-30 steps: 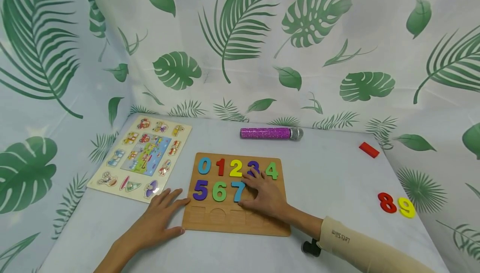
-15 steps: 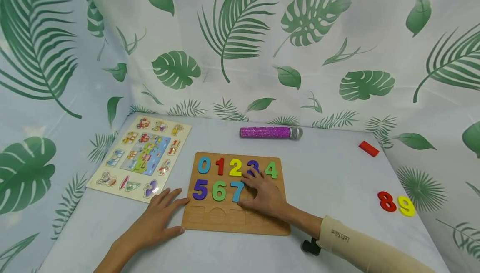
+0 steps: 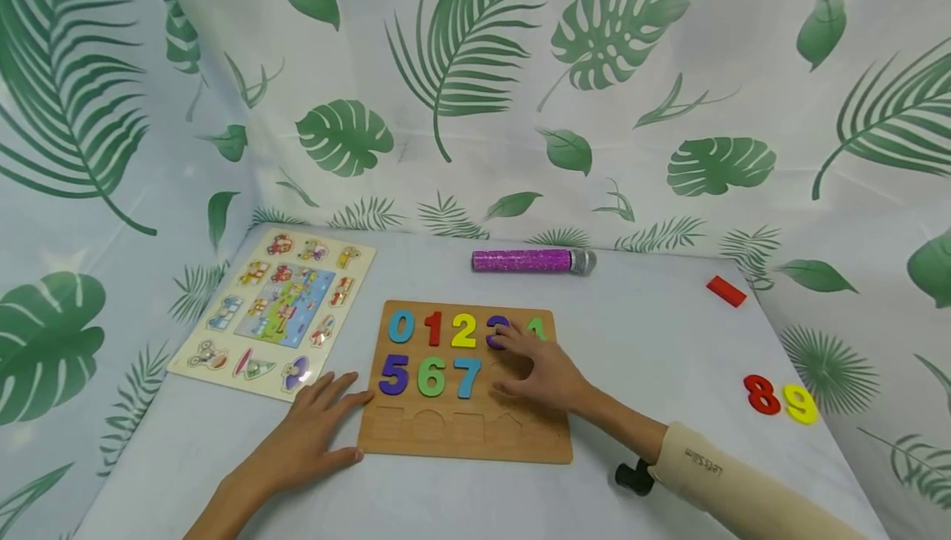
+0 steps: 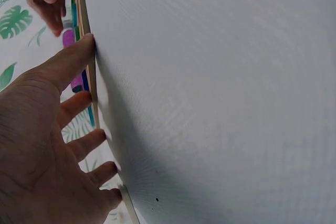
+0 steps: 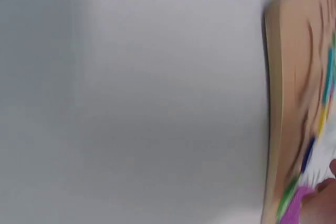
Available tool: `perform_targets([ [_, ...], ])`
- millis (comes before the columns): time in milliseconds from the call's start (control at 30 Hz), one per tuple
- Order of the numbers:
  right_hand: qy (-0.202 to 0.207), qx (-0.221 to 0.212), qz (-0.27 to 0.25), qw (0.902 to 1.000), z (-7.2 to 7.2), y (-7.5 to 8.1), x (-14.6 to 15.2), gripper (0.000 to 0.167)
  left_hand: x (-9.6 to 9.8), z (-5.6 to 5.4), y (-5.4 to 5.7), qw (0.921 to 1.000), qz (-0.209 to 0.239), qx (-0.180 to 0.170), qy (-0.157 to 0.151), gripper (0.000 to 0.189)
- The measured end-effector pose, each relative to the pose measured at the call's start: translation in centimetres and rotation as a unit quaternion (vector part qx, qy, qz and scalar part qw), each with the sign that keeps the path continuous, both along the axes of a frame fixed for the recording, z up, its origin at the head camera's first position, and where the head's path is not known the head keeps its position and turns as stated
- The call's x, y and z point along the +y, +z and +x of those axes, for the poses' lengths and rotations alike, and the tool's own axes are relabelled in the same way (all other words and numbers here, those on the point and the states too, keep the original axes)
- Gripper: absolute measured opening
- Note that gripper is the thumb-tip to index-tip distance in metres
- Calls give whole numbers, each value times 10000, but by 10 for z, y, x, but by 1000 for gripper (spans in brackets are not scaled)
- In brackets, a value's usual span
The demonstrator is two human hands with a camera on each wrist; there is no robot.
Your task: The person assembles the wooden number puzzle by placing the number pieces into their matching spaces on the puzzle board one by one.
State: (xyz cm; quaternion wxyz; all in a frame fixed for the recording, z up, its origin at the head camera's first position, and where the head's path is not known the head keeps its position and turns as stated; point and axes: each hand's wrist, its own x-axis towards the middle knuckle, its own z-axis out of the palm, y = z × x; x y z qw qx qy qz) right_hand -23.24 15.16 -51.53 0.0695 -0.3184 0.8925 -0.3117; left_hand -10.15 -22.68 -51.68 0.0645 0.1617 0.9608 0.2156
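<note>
A wooden number puzzle board [image 3: 468,451] lies on the table, with coloured number pieces in its two upper rows and outlined shape recesses along the bottom. My left hand [image 3: 315,424] rests spread at the board's left edge; in the left wrist view its thumb [image 4: 79,56] touches that edge. My right hand [image 3: 546,375] hovers over the board's right part, fingers loosely bent and holding nothing visible. It partly covers the purple 3 [image 3: 494,322] and the green 4 [image 3: 537,326]. The blue 7 [image 3: 466,377] sits in full view left of its thumb.
A cream picture puzzle [image 3: 186,356] lies at the left. Behind the board is a purple glitter microphone [image 3: 520,261]. At the right are a red rectangular piece [image 3: 726,291], a red 8 [image 3: 761,395] and a yellow 9 [image 3: 800,404]. A leaf-print curtain stands behind.
My right hand has moved off the blue 7, shifting right and uncovering the 7 and the lower recesses. It now overlaps the green 4. My left hand stays at the board's edge.
</note>
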Motion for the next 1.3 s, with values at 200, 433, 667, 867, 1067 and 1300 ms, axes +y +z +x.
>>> perform_targets([
  [200, -292, 345, 57, 9990, -24, 9, 72, 72, 0, 1, -2, 10000, -42, 3, 33, 77],
  [433, -1209, -111, 637, 9906, -33, 18, 191, 72, -1, 1, -1, 9998, 47, 150, -105, 75],
  [667, -1541, -514, 1324, 9778, -19, 32, 285, 78, -3, 1, -1, 9997, 105, 162, -126, 75],
  [867, -1596, -612, 1833, 9681, -4, 36, 330, 82, -2, 0, -2, 9996, 151, 180, -131, 75],
  [1067, -1744, -791, 2067, 9595, 6, 32, 353, 84, -3, -2, -5, 9997, 140, 161, -97, 77],
  [1300, -1707, -633, 2171, 9590, 10, 31, 365, 81, -3, -2, -7, 9999, 81, 108, -85, 77],
])
